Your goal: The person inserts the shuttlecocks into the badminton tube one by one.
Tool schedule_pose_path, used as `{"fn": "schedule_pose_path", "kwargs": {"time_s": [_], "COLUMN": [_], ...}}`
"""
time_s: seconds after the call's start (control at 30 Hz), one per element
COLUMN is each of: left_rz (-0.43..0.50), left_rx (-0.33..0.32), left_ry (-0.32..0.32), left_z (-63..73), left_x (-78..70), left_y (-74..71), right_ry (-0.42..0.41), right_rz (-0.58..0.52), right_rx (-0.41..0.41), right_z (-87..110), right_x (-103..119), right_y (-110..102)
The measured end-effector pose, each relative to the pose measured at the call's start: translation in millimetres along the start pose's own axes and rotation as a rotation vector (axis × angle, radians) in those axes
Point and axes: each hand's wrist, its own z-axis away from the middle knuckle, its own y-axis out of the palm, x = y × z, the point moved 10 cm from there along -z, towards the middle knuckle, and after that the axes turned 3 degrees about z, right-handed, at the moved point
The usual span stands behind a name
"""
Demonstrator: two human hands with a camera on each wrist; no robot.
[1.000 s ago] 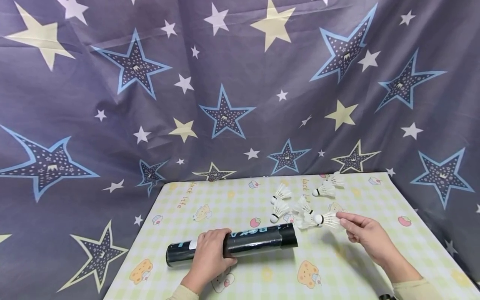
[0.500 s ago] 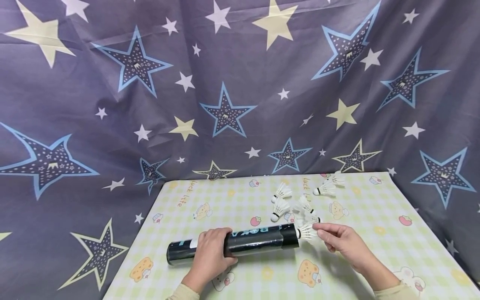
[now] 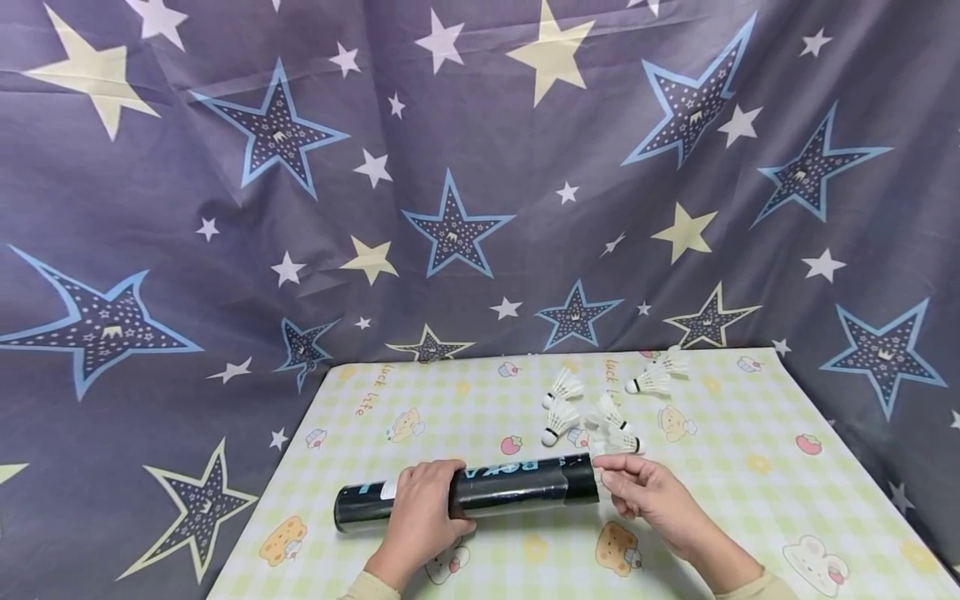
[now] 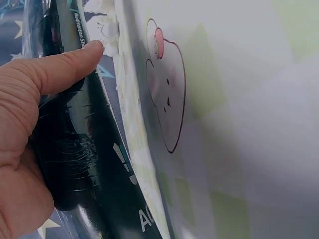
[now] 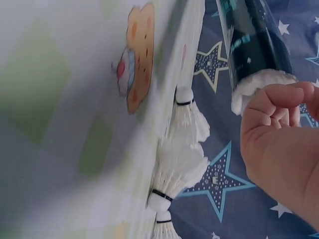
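Note:
My left hand [image 3: 423,510] grips a black shuttlecock tube [image 3: 517,485] with blue lettering, which lies nearly level above the table. In the left wrist view the thumb stretches along the tube. At the tube's right end, my right hand [image 3: 651,502] pinches a white shuttlecock [image 5: 247,92] by its feather edge. Only the rim of its skirt sticks out of the tube's mouth; the cork end is hidden inside. Just beyond the mouth lie loose shuttlecocks [image 3: 624,440], close to the right fingers.
More shuttlecocks [image 3: 559,420] lie behind the tube, and another small group [image 3: 649,381] is near the back edge. A green-checked cloth with cartoon prints covers the table [image 3: 450,400]. Behind it hangs a star-patterned curtain [image 3: 510,158].
My right hand has moved left, carrying the shuttlecock from above the loose ones into the tube's mouth, cork first. The left hand and tube have stayed almost still.

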Motion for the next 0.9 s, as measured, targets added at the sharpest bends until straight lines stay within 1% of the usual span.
{"fn": "schedule_pose_path", "kwargs": {"time_s": [0.1, 0.17, 0.23, 0.37, 0.47, 0.63, 0.77, 0.9], "left_rz": [0.004, 0.005, 0.008, 0.009, 0.006, 0.004, 0.000, -0.004], "left_rx": [-0.009, -0.013, -0.013, -0.015, -0.022, -0.018, -0.010, -0.008], "left_ry": [0.004, 0.004, 0.004, 0.003, 0.001, 0.002, 0.000, 0.001], "left_z": [-0.2, -0.3, -0.3, -0.4, -0.9, -1.5, -1.5, -1.0], "left_x": [-0.8, -1.2, -1.5, -2.3, -3.1, -5.3, -6.2, -6.7], "left_y": [-0.8, -1.1, -0.8, -1.0, -2.1, -2.6, -1.6, -1.2], "right_ry": [0.021, 0.027, 0.039, 0.060, 0.038, -0.016, -0.028, -0.014], "right_rz": [-0.059, -0.060, -0.040, 0.025, 0.074, 0.135, 0.142, 0.147], "right_rx": [0.012, 0.005, -0.023, -0.114, -0.171, -0.228, -0.241, -0.233], "right_z": [-0.2, -0.7, -1.3, -1.3, -0.5, 1.5, 1.7, 1.5], "right_x": [-2.3, -3.2, -4.7, -7.4, -6.7, -4.4, -4.4, -5.8], "right_y": [5.3, 7.2, 7.0, 4.0, 3.3, 4.3, 5.8, 6.9]}}
